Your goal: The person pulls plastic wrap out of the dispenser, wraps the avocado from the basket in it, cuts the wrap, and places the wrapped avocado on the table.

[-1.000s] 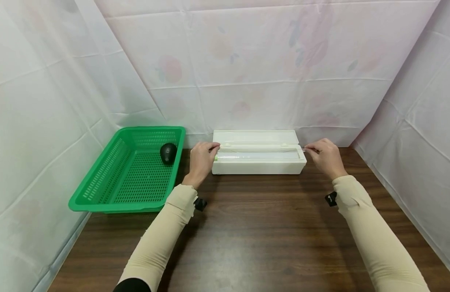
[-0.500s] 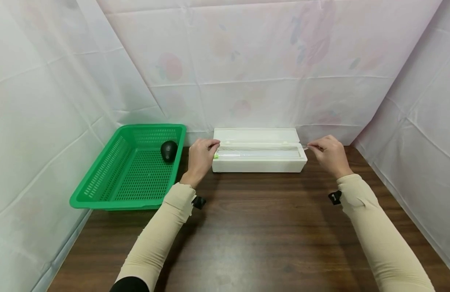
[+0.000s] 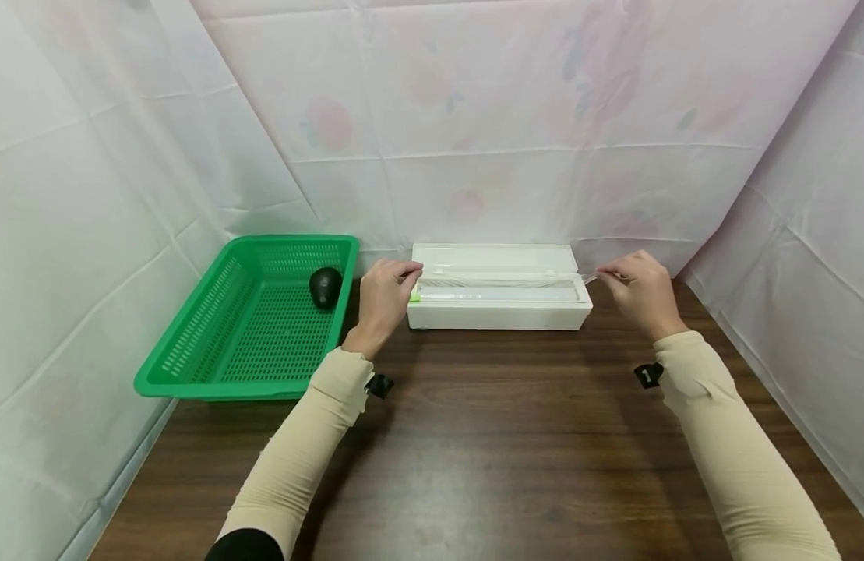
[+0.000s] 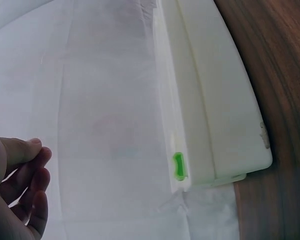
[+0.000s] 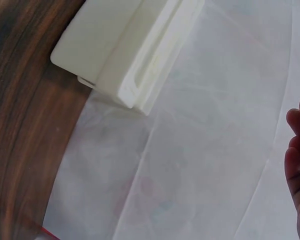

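Holds clear, thin, crinkled plastic film (image 3: 505,282) stretched over the open top of a long, white, rectangular plastic box (image 3: 500,317), with the film's long axis running left to right along the box's length. Pinches the film at the box's left end with the left hand (image 3: 382,296), thumb and forefinger tips together, and just past the box's right end with the right hand (image 3: 642,292), fingers likewise together on a narrow, gathered strand. Cannot make out the film between the left fingers in the left wrist view. Has the box standing lengthwise on the dark brown wooden counter (image 3: 474,452), with one short end towards each hand and with a flat white lid (image 3: 493,256) tipped back towards the pale, faintly printed cloth sheet (image 3: 460,117) behind. Has a bright green plastic tab (image 4: 179,166) at the box's left end. Has a green, perforated plastic basket (image 3: 224,390) left of the box, with a dark, egg-shaped object (image 3: 326,288) inside, near the wall closest to the box.
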`<state>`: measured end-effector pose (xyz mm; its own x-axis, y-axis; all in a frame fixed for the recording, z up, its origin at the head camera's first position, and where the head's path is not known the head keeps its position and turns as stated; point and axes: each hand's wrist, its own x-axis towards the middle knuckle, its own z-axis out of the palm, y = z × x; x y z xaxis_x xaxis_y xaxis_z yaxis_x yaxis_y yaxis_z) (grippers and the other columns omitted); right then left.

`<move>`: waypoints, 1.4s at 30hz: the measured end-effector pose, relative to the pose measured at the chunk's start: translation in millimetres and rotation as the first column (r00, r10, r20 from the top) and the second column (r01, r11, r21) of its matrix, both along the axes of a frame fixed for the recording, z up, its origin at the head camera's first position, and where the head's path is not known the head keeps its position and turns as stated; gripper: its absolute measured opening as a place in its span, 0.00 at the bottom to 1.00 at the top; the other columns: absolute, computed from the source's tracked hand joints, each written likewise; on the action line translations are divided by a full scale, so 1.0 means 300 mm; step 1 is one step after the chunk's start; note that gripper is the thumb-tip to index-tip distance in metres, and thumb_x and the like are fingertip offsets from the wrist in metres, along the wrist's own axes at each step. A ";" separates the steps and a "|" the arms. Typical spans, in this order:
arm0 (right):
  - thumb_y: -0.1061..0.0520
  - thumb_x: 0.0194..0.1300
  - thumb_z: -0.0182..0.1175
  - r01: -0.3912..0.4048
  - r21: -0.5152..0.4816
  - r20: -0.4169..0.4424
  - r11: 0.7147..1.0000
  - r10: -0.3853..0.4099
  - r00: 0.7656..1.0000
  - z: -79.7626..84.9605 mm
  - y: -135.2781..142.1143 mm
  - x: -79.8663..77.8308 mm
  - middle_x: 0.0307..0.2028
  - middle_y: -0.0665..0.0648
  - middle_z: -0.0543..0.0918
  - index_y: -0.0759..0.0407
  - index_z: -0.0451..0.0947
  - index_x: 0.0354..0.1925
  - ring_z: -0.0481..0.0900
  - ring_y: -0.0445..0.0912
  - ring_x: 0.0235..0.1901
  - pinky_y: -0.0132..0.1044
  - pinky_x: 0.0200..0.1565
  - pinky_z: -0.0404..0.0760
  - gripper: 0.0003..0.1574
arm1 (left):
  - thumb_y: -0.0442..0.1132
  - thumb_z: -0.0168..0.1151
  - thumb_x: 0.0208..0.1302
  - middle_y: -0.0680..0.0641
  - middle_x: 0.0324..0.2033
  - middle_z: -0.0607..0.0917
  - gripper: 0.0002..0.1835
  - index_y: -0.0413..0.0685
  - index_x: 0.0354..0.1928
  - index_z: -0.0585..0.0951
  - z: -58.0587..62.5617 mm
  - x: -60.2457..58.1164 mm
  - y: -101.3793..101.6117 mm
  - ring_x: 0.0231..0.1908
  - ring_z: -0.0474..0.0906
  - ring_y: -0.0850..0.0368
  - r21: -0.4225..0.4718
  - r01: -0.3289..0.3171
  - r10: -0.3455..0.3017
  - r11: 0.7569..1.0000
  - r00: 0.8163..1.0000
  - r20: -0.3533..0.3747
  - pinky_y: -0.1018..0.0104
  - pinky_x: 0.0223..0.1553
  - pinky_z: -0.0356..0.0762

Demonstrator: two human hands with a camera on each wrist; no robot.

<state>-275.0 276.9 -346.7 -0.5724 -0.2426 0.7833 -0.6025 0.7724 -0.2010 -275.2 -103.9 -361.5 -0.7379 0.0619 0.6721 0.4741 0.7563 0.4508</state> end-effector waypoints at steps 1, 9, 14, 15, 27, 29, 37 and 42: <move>0.72 0.48 0.71 0.000 -0.002 -0.002 1.000 0.000 1.000 0.002 0.001 0.001 0.25 0.65 0.86 0.69 0.86 0.29 0.74 0.53 0.28 0.31 0.32 0.65 0.06 | 0.37 0.64 0.65 0.44 0.35 0.90 0.08 0.43 0.40 0.89 0.002 0.002 0.001 0.38 0.81 0.48 0.001 0.001 -0.001 1.000 1.000 -0.005 0.54 0.40 0.80; 0.71 0.49 0.71 0.000 -0.005 -0.016 1.000 0.000 1.000 0.018 0.003 0.014 0.25 0.66 0.86 0.70 0.86 0.29 0.75 0.54 0.30 0.32 0.33 0.66 0.05 | 0.35 0.66 0.63 0.43 0.35 0.89 0.07 0.43 0.40 0.89 0.015 0.017 0.000 0.37 0.82 0.48 0.022 -0.001 0.001 1.000 1.000 -0.028 0.54 0.39 0.81; 0.72 0.48 0.71 -0.005 -0.001 -0.042 1.000 0.005 0.999 0.030 0.001 0.021 0.25 0.66 0.86 0.70 0.85 0.28 0.76 0.56 0.30 0.35 0.33 0.66 0.05 | 0.36 0.65 0.63 0.43 0.35 0.90 0.07 0.43 0.40 0.89 0.028 0.019 -0.011 0.38 0.82 0.48 0.036 0.000 0.001 0.999 0.999 -0.046 0.54 0.39 0.80; 0.72 0.49 0.71 -0.004 0.001 -0.047 1.000 0.004 0.999 0.033 0.001 0.021 0.25 0.67 0.86 0.71 0.85 0.28 0.76 0.56 0.30 0.35 0.33 0.66 0.04 | 0.36 0.65 0.63 0.43 0.36 0.90 0.07 0.43 0.40 0.89 0.030 0.018 -0.013 0.38 0.82 0.47 0.038 0.002 0.000 0.999 0.999 -0.049 0.54 0.40 0.80; 0.73 0.48 0.71 -0.023 -0.014 -0.083 1.000 0.022 0.996 0.070 0.007 0.036 0.25 0.65 0.86 0.69 0.86 0.29 0.76 0.54 0.29 0.32 0.33 0.65 0.06 | 0.36 0.66 0.62 0.43 0.35 0.90 0.07 0.43 0.40 0.89 0.063 0.026 -0.021 0.40 0.82 0.48 0.035 0.026 -0.024 0.999 0.997 -0.076 0.53 0.42 0.80; 0.73 0.48 0.71 -0.033 -0.006 -0.081 0.999 0.033 0.996 0.078 0.008 0.041 0.25 0.64 0.86 0.69 0.86 0.29 0.76 0.54 0.29 0.32 0.34 0.65 0.06 | 0.36 0.66 0.62 0.44 0.35 0.90 0.07 0.43 0.40 0.89 0.069 0.030 -0.024 0.40 0.82 0.48 0.026 0.032 -0.030 0.999 0.996 -0.082 0.54 0.42 0.79; 0.74 0.44 0.72 -0.060 0.043 -0.025 0.997 0.061 0.998 0.119 0.016 0.076 0.24 0.61 0.87 0.66 0.87 0.27 0.75 0.49 0.28 0.26 0.31 0.64 0.09 | 0.36 0.67 0.62 0.44 0.35 0.90 0.07 0.43 0.39 0.89 0.092 0.047 -0.042 0.39 0.82 0.48 -0.008 0.065 -0.065 0.998 0.993 -0.096 0.53 0.42 0.79; 0.73 0.45 0.72 -0.049 0.061 -0.020 0.997 0.050 0.999 0.134 0.017 0.086 0.24 0.61 0.86 0.65 0.87 0.27 0.75 0.49 0.28 0.27 0.31 0.64 0.09 | 0.36 0.68 0.60 0.44 0.35 0.90 0.07 0.43 0.39 0.89 0.102 0.057 -0.053 0.39 0.81 0.48 -0.013 0.087 -0.088 0.996 0.991 -0.096 0.54 0.40 0.79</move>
